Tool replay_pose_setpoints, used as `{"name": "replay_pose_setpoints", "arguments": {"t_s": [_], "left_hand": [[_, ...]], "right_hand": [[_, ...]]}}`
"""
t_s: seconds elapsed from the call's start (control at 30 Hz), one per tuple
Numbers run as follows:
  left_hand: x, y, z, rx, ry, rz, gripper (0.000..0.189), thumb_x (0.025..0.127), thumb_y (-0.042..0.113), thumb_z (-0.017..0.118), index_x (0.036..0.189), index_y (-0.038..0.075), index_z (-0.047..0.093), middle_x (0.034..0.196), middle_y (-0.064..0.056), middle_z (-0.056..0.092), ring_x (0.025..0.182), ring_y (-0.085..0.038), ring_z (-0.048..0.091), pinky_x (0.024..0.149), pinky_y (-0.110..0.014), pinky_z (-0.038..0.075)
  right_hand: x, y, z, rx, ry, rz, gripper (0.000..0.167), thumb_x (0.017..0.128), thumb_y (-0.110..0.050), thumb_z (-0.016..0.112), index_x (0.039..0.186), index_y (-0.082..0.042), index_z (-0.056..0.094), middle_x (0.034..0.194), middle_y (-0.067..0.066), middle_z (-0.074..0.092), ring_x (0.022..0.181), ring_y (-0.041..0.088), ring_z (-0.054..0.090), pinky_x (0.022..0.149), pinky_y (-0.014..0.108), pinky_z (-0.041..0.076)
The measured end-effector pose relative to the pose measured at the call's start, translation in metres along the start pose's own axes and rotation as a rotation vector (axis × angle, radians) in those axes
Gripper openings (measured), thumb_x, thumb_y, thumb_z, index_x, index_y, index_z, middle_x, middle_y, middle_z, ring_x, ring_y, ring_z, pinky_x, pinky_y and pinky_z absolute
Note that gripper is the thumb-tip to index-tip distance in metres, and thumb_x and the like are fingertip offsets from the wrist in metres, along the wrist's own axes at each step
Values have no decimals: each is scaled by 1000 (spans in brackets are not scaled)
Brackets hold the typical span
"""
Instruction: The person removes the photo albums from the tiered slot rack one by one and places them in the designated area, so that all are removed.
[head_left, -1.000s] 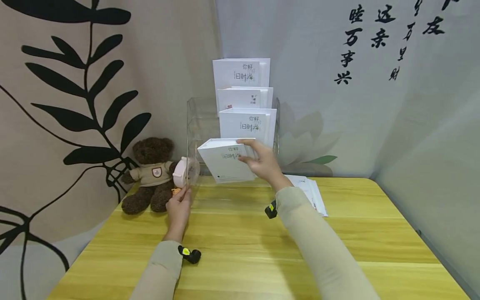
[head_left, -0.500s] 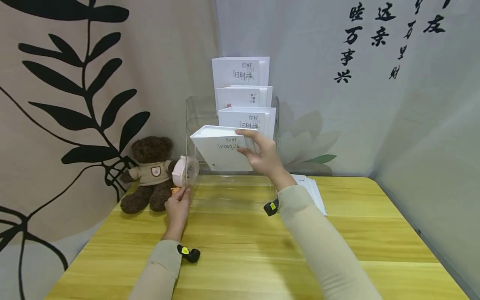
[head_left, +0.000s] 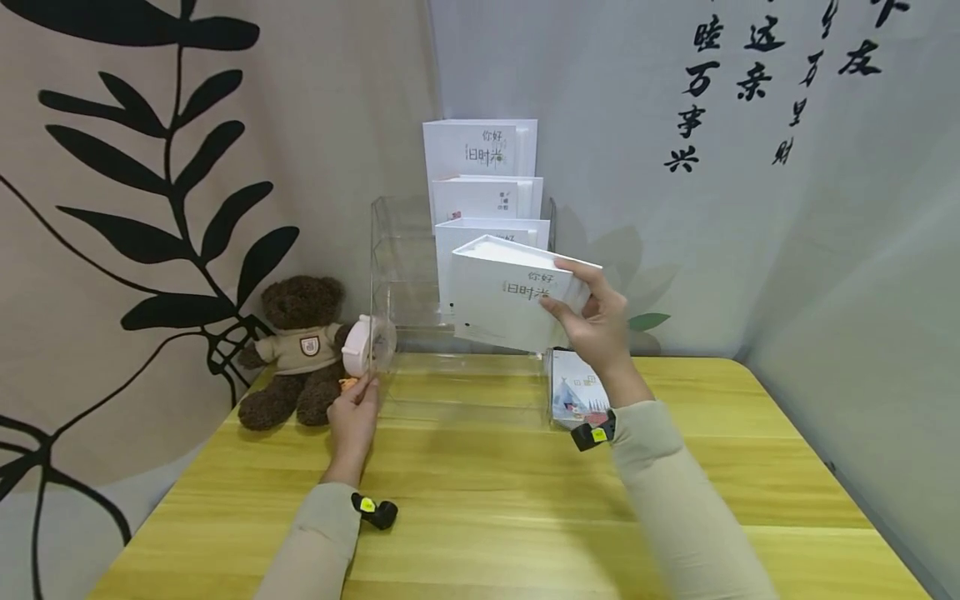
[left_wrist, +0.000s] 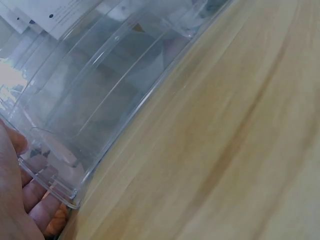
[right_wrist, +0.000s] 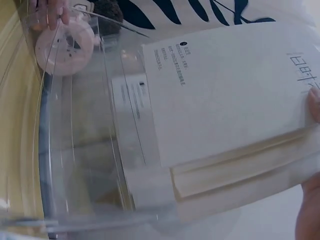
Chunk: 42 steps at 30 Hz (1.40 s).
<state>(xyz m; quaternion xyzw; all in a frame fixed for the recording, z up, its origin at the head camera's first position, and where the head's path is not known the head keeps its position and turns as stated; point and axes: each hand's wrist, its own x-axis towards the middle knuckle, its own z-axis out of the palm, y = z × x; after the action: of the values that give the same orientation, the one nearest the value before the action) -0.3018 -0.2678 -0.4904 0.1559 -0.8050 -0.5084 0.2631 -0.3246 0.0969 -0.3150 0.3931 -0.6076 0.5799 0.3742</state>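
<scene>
Operator: What do the hands show?

Spotter: Your right hand [head_left: 600, 325] pinches one end of a flat, rectangular white box with dark printed lettering [head_left: 495, 304], held tilted before a clear plastic tiered rack [left_wrist: 115, 85]. Your left hand [head_left: 352, 421] pinches the front edge of the rack's left wall, thumb and fingers on opposite sides.

Operator: Does the held box touch anything behind it?

Spotter: You cannot tell from here; it overlaps the frontmost of three upright white lettered boxes [head_left: 469, 137] in the rack.

Operator: Where is the danger?

Spotter: Your hold is at one end only, so the far end could dip and twist loose. A low corner could snag the rack's tier or shove that front neighbour askew. Should your left grip slacken, a knock could slide the light-looking rack across the yellow wood-grain table [head_left: 465, 508] and jostle the round pink object [head_left: 357, 346] by its left wall. Right of the rack, lowering your arm could scatter the white item with a blue-and-pink picture [head_left: 577, 387].
</scene>
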Motion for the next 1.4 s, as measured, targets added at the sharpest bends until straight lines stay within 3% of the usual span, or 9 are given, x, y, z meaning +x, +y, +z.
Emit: {"name": "replay_pose_setpoints", "arguments": {"t_s": [0.27, 0.43, 0.67, 0.83, 1.1, 1.27, 1.33, 1.4], "left_hand": [[1, -1, -1, 3, 15, 15, 37, 99, 41, 63, 131, 25, 70, 127, -4, 69, 125, -27, 59, 103, -49, 45], [0, -2, 0, 8, 16, 6, 36, 99, 40, 63, 132, 25, 70, 127, -6, 69, 123, -28, 60, 102, -50, 46], [0, -1, 0, -2, 12, 0, 36, 100, 38, 63, 132, 24, 69, 126, -6, 69, 120, -28, 62, 98, -49, 49], [0, -2, 1, -3, 8, 1, 36, 100, 39, 63, 132, 25, 69, 125, -5, 70, 117, -26, 64, 95, -48, 50], [-1, -1, 2, 14, 17, 9, 38, 99, 41, 63, 132, 24, 69, 123, -7, 71, 116, -27, 64, 94, -48, 51], [0, 0, 2, 17, 10, 12, 38, 99, 43, 62, 133, 25, 68, 122, -7, 71, 115, -28, 65, 93, -49, 51], [-1, 0, 1, 22, 2, 12, 38, 100, 44, 62, 133, 27, 68, 122, -6, 71, 114, -28, 65, 93, -49, 51], [-1, -1, 1, 26, -6, 14, 38, 100, 44, 61, 134, 27, 67, 123, -6, 71, 114, -28, 65, 93, -50, 51]], "right_hand": [[-28, -7, -57, 52, 59, 80, 59, 76, 26, 72, 129, 7, 57, 115, 10, 67, 98, 19, 72, 76, 29, 60], [-49, -5, -102, 17, 96, 157, 60, 77, 26, 70, 133, 7, 55, 114, 11, 67, 98, 16, 71, 76, 24, 59], [-83, 7, -171, -52, 292, 427, 61, 78, 21, 74, 134, 1, 59, 105, 1, 73, 89, 9, 72, 68, 18, 57], [-106, 18, -207, -107, 397, 644, 63, 79, 12, 80, 135, -9, 63, 103, -5, 73, 84, 5, 71, 62, 16, 56], [-143, 46, -244, 126, 523, 875, 68, 81, 2, 82, 141, -21, 60, 94, -1, 75, 71, 13, 73, 54, 27, 58], [-156, 60, -256, 137, 515, 986, 72, 81, -6, 84, 145, -24, 57, 99, -8, 72, 71, 10, 71, 56, 24, 56], [-157, 65, -260, 99, 473, 1057, 74, 82, -13, 85, 148, -27, 54, 111, -12, 65, 74, 7, 69, 58, 23, 56], [-157, 70, -262, 36, 394, 1135, 77, 83, -23, 84, 151, -31, 49, 129, -7, 55, 77, 5, 67, 61, 23, 56]]}}
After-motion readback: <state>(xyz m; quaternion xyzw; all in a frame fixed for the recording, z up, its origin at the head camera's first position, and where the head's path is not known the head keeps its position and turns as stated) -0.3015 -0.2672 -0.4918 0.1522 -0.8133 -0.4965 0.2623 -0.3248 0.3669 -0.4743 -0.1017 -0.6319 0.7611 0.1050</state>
